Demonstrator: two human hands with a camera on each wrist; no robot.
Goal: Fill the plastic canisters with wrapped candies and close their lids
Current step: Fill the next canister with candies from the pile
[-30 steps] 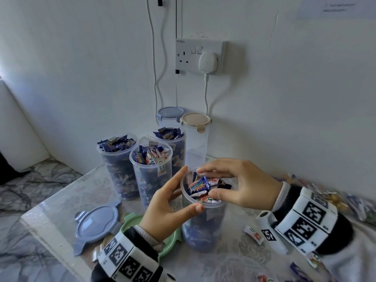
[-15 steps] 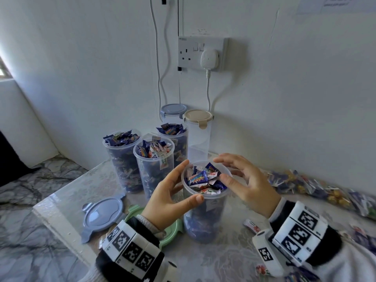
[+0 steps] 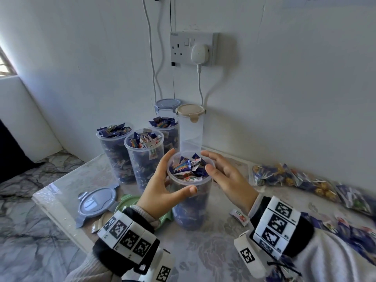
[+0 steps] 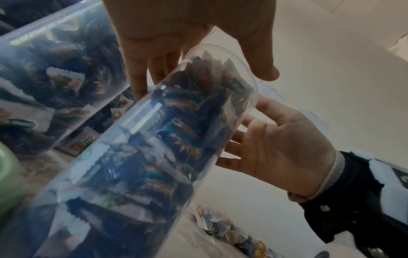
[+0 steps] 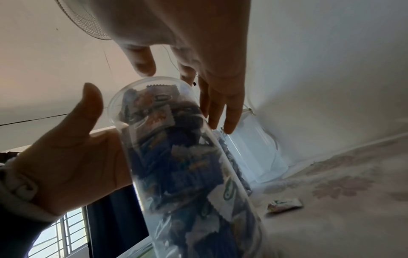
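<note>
Front canister (image 3: 191, 200): clear plastic, upright on the patterned tabletop (image 3: 213, 251), lid off, filled to the rim with wrapped candies (image 3: 188, 167).

Left hand (image 3: 162, 188): cupped against the canister's left side just below the rim, thumb across the near wall, fingers extended up behind the far wall. Contact seen from the left wrist view; firmness of hold cannot be told.

Right hand (image 3: 227, 178): spread wide, palm toward the canister's right side, fingers straight. Thumb tip at the rim, fingers reaching past the far edge. Nothing held.

Behind and left of the front canister: three further lidless canisters (image 3: 142, 159), packed with candies heaped above their rims, standing close together.

Against the wall: beige-lidded canister (image 3: 190, 129), closed, clear and apparently empty; blue-lidded canister (image 3: 166, 103) just behind it, mostly hidden.

On the tabletop left of the left wrist: loose blue lid (image 3: 95, 202), lying flat; green lid (image 3: 128, 202) just beside it, partly covered by the left forearm.

Near the right wrist: single wrapped candy (image 3: 239, 215) lying loose. Along the wall to the right: clear bags of lollipops (image 3: 270, 175) and further loose candies, well apart from the canisters.

On the wall above: double socket (image 3: 193, 47) with white plug inserted, cable hanging down.
</note>
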